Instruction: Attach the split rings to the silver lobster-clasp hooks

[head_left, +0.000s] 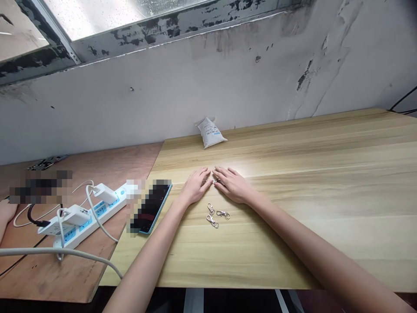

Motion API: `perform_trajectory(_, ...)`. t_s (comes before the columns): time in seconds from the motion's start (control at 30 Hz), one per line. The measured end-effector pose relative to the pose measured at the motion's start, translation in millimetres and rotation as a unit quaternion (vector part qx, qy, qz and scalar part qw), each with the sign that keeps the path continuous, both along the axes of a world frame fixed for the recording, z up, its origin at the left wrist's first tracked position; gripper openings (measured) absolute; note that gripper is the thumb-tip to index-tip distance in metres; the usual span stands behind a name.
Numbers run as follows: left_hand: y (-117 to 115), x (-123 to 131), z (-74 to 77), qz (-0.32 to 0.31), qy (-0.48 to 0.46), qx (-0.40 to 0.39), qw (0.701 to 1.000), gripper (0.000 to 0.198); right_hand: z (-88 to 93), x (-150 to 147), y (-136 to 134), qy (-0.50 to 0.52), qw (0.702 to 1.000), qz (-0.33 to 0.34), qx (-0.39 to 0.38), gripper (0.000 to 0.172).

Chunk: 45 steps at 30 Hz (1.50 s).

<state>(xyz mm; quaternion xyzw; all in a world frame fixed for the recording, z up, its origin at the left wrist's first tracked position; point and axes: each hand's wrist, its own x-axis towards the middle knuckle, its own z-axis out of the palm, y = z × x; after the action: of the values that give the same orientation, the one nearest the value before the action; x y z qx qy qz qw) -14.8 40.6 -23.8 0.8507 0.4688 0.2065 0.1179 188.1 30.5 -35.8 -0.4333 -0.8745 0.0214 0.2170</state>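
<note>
My left hand rests low over the wooden table, fingers stretched forward and palm down. Facing it, my right hand lies the same way, with the fingertips of both hands close together. Small shiny metal pieces show between the thumbs and fingers, mostly hidden, and their exact shape is unclear. Just in front of my wrists lie three silver swivel clasps with rings: one upper, one to the right and one lower.
A white plastic packet stands by the wall. Left of my forearm lies a phone. Beyond it, a white power strip with chargers and cables sits on a reddish-brown board. Another person's hand shows at the far left.
</note>
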Motion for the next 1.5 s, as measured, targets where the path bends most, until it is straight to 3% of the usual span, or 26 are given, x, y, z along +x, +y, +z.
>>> perform_trajectory(0.13, 12, 7, -1.1, -0.016, -0.055, 0.001, 0.998, 0.032, -2.8, -3, 12, 0.035, 0.999, 0.003, 0.005, 0.039)
perform_trajectory(0.27, 5, 0, 6.9, -0.006, -0.086, 0.007, 0.996, 0.028, 0.4, -3, 11, 0.055, 0.998, -0.021, -0.008, 0.034)
perform_trajectory(0.37, -18, -12, 26.9, -0.01, -0.085, -0.005, 0.996, 0.025, 4.9, -1, 6, 0.056, 0.998, -0.041, -0.004, 0.032)
perform_trajectory(0.47, -51, -22, 51.2, -0.108, -0.014, -0.068, 0.992, 0.022, 6.9, -1, 5, 0.068, 0.996, -0.056, 0.006, 0.033)
perform_trajectory(0.57, -76, -20, 63.4, -0.139, 0.038, -0.085, 0.986, 0.021, 6.2, 0, 6, 0.084, 0.995, -0.057, 0.008, 0.032)
perform_trajectory(0.8, -78, -2, 56.9, -0.11, 0.058, -0.114, 0.986, 0.011, 5.4, 6, 2, 0.122, 0.992, -0.023, -0.007, 0.027)
perform_trajectory(1.27, -67, -3, 56.8, -0.114, -0.004, -0.174, 0.978, 0.011, 3.6, 10, 0, 0.139, 0.99, -0.001, -0.006, 0.021)
perform_trajectory(1.5, -65, 3, 56.6, -0.114, 0.021, -0.139, 0.984, 0.014, 6.0, 10, -1, 0.132, 0.991, -0.003, -0.01, 0.02)
